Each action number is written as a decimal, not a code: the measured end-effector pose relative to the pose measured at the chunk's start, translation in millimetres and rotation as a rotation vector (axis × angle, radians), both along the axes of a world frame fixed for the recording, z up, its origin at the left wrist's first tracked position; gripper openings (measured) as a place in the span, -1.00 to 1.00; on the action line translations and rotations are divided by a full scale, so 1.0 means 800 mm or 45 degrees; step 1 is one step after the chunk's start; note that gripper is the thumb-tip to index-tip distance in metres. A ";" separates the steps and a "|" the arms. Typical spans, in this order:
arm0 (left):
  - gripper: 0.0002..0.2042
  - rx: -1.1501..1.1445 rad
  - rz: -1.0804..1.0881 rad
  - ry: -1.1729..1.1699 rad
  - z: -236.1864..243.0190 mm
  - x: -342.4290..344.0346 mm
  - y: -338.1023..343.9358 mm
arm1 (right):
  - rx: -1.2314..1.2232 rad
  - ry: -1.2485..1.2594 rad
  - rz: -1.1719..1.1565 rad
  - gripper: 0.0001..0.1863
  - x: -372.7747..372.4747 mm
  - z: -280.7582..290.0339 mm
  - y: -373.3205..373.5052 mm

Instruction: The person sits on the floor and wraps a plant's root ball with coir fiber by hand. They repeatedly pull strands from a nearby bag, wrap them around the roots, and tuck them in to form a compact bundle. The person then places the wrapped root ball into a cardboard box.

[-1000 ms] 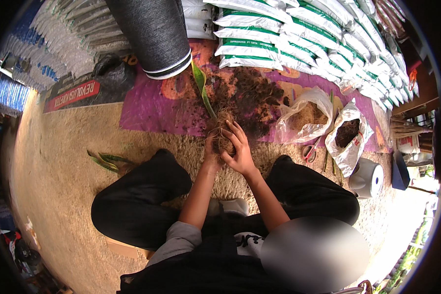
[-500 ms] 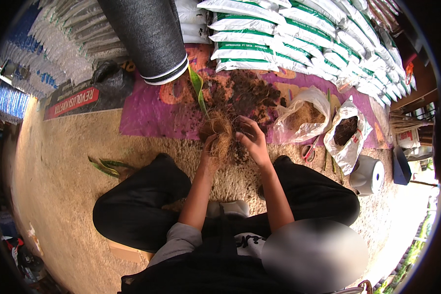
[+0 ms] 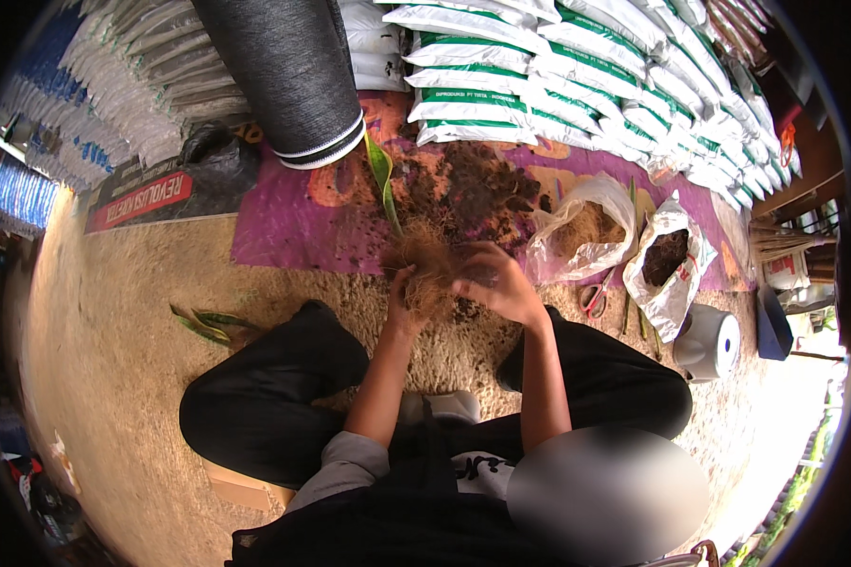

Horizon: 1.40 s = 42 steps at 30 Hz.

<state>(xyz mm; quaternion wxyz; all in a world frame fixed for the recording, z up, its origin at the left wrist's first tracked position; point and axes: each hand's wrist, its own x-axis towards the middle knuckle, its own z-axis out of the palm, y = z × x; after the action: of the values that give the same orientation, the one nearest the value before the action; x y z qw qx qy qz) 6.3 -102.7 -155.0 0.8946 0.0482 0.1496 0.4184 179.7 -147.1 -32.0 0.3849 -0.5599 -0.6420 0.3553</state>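
My left hand is closed around the lower left side of a shaggy brown clump of fibre, which looks like coconut fibre or roots. A snake plant leaf, green with yellow edges, stands up from the clump's far side; where it joins is hidden. At the clump's right edge is my right hand, its fingers curved and slightly blurred, the thumb apart from them and touching the loose strands. Dark soil lies scattered on a purple printed sheet just beyond my hands.
Right of my hands stand an open bag of brown fibre and a white bag of dark soil, with red-handled scissors nearby. Cut leaves lie left. A black roll and stacked white-and-green sacks stand at the back.
My right hand has turned and moved slightly right and down, its fingers curling more. The fibre clump looks looser and more spread. My left hand keeps its hold.
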 end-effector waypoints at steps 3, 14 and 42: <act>-0.56 -0.079 -0.005 0.086 -0.015 0.003 -0.002 | 0.159 0.279 -0.597 -0.79 -0.014 -0.006 0.016; -0.64 0.058 0.055 0.265 -0.013 0.007 -0.004 | 0.063 -0.221 -0.370 -0.58 -0.100 -0.076 0.045; -0.56 -0.191 -0.014 0.590 0.008 0.006 -0.009 | -0.157 0.217 -0.554 -0.70 0.030 -0.087 0.007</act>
<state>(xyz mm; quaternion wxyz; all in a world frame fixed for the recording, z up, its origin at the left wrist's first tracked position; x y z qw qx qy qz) 11.0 -110.0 -148.6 0.8396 0.0773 0.3812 0.3791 204.1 -141.1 -101.7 0.4702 -0.6755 -0.4486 0.3484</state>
